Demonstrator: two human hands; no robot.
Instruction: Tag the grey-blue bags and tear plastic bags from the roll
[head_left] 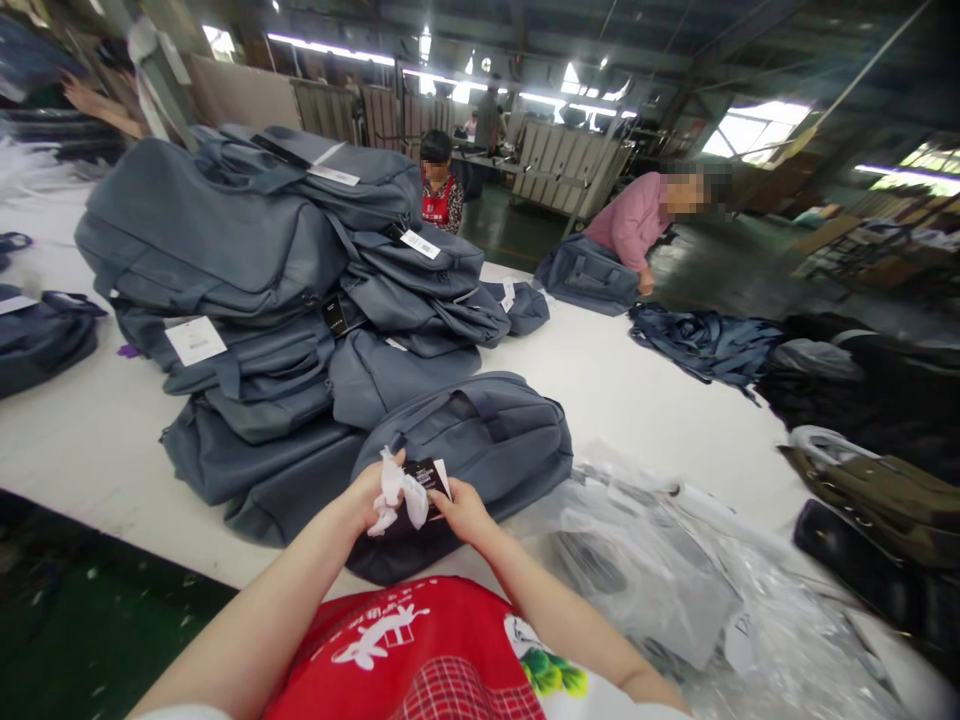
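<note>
The tag [430,484] is btwn the two hands, in front of the red apron [390,645], by the near side of a blue-grey bag [517,445]. The R hand [465,512] is the nearer one: its grip is closed on the tag's R side. The L hand [365,497] is just beside, to the tag's L, w/ its grip closed on a white wad [391,490]; can't tell if it's paper or thin plastic, or if those fingers touch the tag too. The tag is black w/ white print, & a bit of white card pokes out behind it. The bag lies on the white tabletop [600,390], past the hands & a bit to the R; its long way runs side to side, R end a bit farther off. Its strap [480,410] is on top. The bag looks puffed up, but what's in it can't be seen. L & behind is a big pile [217,240] of bags like it, some w/ white tags [195,340]. R of the bag is a heap of clear plastic [697,550], all crumpled, w/ a white slip [741,640] marked in pen; can't tell what else is in there. Farther off, a person in pink [630,220] leans by another bag [592,275].
</note>
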